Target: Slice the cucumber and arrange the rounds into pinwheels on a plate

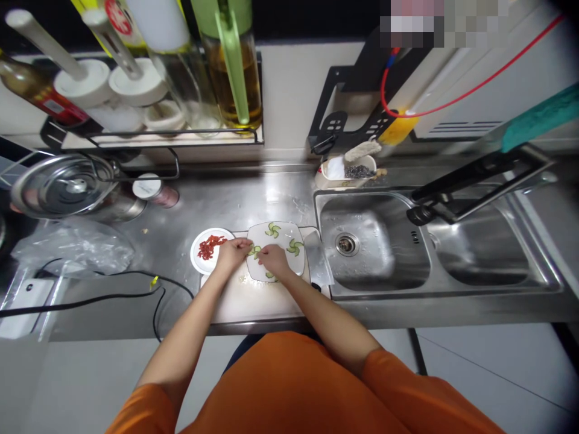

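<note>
A white square plate (277,240) carries several small pinwheels of thin green-edged slices that look like cucumber, one pinwheel (295,247) at its right side. At the plate's left side, my left hand (233,253) pinches at the edge of a cucumber slice (254,249). My right hand (274,259) is closed too, its fingertips pressed together on the same group of slices and partly hiding them. Left of my left hand sits a round white plate (195,256) with chopped red pieces (210,246). Both plates overlap a pale cutting board (257,304).
A cleaver (320,256) lies between the square plate and the double sink (375,241), with a black faucet (461,181) above. Left are a clear plastic bag (75,247), black cable (113,301), steel pot (75,184) and spice jar (156,191). A condiment rack (167,140) hangs behind.
</note>
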Demonstrator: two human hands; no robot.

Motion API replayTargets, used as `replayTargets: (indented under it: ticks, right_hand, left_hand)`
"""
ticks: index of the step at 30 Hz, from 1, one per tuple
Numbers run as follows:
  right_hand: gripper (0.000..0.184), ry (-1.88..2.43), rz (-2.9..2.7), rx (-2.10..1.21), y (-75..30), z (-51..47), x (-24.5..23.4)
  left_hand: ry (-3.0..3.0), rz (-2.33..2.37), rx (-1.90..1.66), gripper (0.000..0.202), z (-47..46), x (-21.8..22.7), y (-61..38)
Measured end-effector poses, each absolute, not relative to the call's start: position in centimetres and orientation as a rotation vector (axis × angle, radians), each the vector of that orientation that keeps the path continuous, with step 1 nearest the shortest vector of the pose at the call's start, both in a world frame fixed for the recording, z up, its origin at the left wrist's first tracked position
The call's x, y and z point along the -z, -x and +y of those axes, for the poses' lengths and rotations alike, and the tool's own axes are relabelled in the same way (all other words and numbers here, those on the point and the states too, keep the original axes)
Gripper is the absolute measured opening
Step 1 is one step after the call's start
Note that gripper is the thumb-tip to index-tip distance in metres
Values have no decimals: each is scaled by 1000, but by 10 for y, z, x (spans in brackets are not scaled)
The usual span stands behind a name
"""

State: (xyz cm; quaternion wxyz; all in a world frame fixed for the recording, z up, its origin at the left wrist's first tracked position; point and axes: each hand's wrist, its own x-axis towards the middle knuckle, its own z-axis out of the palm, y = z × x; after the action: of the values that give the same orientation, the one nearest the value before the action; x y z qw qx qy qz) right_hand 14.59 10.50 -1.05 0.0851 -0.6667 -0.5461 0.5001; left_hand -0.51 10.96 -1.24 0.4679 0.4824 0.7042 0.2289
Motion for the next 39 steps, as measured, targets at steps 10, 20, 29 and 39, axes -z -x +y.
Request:
replayTargets:
  ticks: [10,20,29,39]
  right_hand:
    - [19,2022,-1655,-1498,-146,110,9]
    - [19,2064,-1728,-1449,-145,110,8]
    - [17,2101,-1803,-1360,-143,111,7]
    - [19,2195,-1968,-1215,-139,106,8]
  left_hand:
    - [-1318,1790,-505,23,110,12,1]
    - [-1425,1813,-513,24,107,6,-3]
    - [-1528,1840,-434,21,111,6,-5]
    - [-1640,1837,-442,20,110,7,-7]
